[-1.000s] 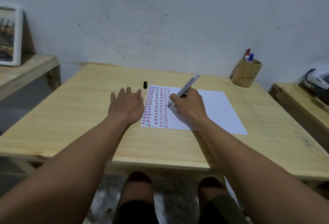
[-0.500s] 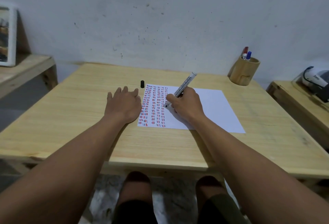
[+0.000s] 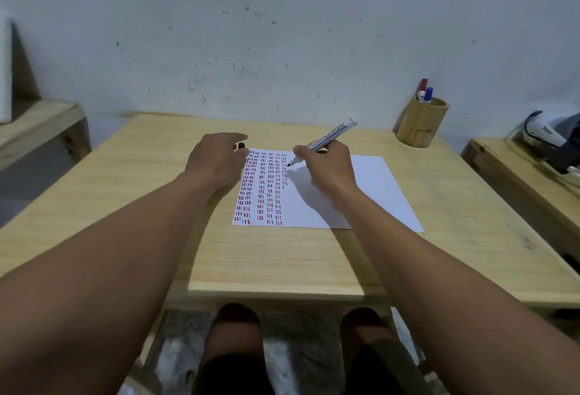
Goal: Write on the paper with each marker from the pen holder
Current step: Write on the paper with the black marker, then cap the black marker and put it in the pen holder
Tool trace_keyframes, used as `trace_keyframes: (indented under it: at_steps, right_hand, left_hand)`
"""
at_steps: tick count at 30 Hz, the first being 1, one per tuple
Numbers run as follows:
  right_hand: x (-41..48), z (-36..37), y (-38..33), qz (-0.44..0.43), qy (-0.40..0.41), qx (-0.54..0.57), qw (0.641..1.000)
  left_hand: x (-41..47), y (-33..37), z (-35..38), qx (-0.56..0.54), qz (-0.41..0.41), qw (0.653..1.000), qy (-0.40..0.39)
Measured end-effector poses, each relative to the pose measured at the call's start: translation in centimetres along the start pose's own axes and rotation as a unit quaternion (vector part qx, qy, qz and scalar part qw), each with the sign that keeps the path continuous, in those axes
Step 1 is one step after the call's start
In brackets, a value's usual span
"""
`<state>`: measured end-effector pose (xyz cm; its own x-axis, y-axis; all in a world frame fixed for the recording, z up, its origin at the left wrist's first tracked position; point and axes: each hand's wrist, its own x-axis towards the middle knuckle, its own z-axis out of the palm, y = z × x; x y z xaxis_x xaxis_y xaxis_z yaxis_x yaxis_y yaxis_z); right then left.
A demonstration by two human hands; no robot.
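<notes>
- The left hand (image 3: 216,161) hovers over the table (image 3: 125,181), fingers loosely curled at the black cap (image 3: 241,145); whether it grips the cap is unclear.
- The paper (image 3: 361,193) lies mid-table, marks on its left.
- The right hand (image 3: 329,168) pinches a marker (image 3: 329,137), tip over the paper.
- The holder (image 3: 420,124) stands far right with two markers.

Scuffed grey wall (image 3: 282,33) (speckled) — wooden table (image 3: 282,263).

We read only dark lettering, seemingly "Board Marker", along the white marker (image 3: 329,138) barrel at twelve o'clock above the paper (image 3: 354,193).
</notes>
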<state>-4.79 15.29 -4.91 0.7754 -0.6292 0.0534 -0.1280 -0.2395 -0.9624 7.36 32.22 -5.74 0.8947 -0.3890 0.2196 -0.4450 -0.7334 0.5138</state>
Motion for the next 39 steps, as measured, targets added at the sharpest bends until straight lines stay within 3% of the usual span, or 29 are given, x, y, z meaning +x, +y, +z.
trace_keyframes:
  at_steps: [7,15,21,26,32,39]
  right_hand:
    - [-0.1,-0.5,-0.4,0.03,-0.032,0.113,0.993]
    - [0.0,-0.3,-1.1,0.031,-0.046,0.135,0.989]
    - [0.3,-0.5,-2.4,0.036,-0.036,0.21,0.976]
    - [0.4,-1.3,-4.1,0.045,-0.012,0.291,0.955]
    - [0.2,-3.3,-5.3,0.039,-0.002,0.325,0.945]
    - [0.2,-6.0,-5.6,0.03,0.01,0.351,0.936]
  left_hand:
    - [0.6,0.1,0.2,0.012,0.012,0.999,0.033]
    - [0.2,1.0,-0.1,-0.041,-0.031,0.997,0.058]
    - [-0.3,4.1,-1.4,-0.279,-0.069,0.952,0.107]
    - [-0.5,6.2,-2.1,-0.42,-0.086,0.901,0.062]
    - [-1.3,10.0,-2.6,-0.514,-0.086,0.853,-0.011]
    - [-1.5,12.8,-2.8,-0.509,-0.065,0.858,-0.035]
